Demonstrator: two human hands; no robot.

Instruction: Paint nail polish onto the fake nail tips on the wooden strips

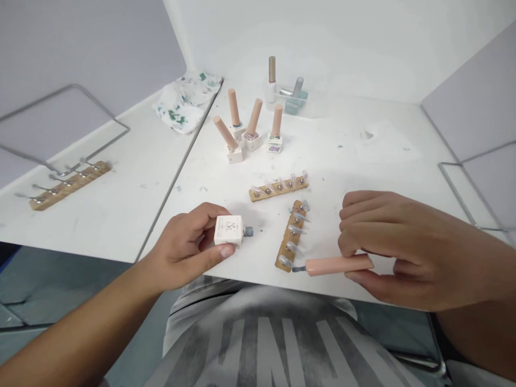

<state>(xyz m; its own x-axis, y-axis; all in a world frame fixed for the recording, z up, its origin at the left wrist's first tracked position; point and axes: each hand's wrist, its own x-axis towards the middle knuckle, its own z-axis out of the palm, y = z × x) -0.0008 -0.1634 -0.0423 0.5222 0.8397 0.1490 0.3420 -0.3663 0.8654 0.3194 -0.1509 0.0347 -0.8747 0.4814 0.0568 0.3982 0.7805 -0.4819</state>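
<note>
My left hand (187, 248) grips a small white square nail polish bottle (229, 230), lying sideways with its open neck pointing right. My right hand (397, 247) pinches a long peach brush cap (337, 265); its brush tip touches the lowest clear nail tip on a wooden strip (291, 236) that stands near the table's front edge. A second wooden strip (279, 187) with clear nail tips lies just behind it.
Several peach-capped polish bottles (253, 126) stand at mid table, two more bottles (287, 88) behind them. A crumpled cloth (186, 101) lies back left. Another wooden strip (68, 185) rests on the left table. Wire frames (467, 177) flank both sides.
</note>
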